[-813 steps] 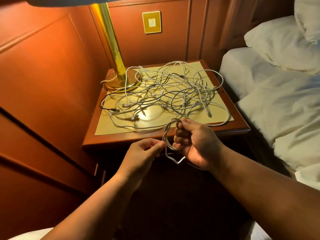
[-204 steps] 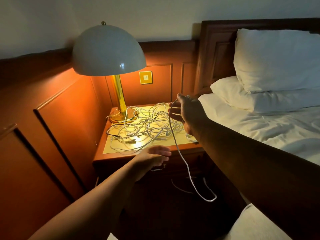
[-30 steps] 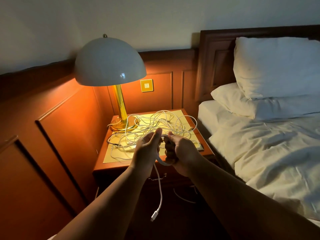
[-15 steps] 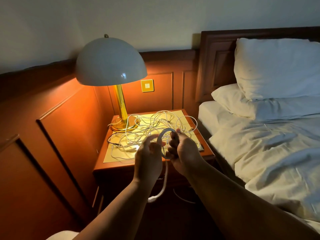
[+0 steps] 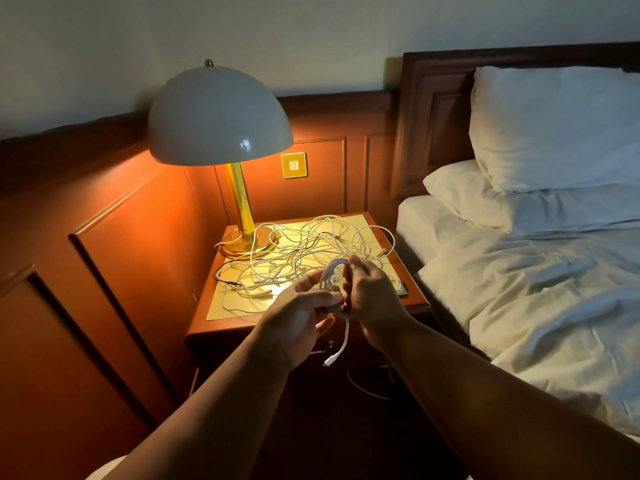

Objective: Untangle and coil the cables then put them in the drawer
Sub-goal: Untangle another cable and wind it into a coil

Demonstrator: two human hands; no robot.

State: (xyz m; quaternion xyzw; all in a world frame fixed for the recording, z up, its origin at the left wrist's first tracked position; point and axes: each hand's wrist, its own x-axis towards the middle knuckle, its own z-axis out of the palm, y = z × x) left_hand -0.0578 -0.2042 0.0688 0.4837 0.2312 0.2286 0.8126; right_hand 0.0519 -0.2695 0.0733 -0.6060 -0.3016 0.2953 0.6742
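A white cable coil (image 5: 331,276) stands upright in front of the nightstand, gripped by my right hand (image 5: 372,299) around its loops. My left hand (image 5: 300,313) is beside it, fingers on the cable at the coil's left side. The cable's loose end with its plug (image 5: 329,360) hangs below my hands. A tangle of white and dark cables (image 5: 304,251) lies spread over the nightstand top (image 5: 221,323). The drawer front (image 5: 322,348) under the top is dark and mostly hidden by my hands.
A lamp with a dome shade (image 5: 218,116) and brass base (image 5: 242,244) stands at the nightstand's back left. Wood wall panels (image 5: 121,254) close off the left. A bed (image 5: 536,289) with pillows lies right. Another cable (image 5: 367,389) trails on the floor.
Both hands have kept winding the white cable; the hanging tail has grown shorter and the coil thicker. My left hand has moved lower beside the coil.
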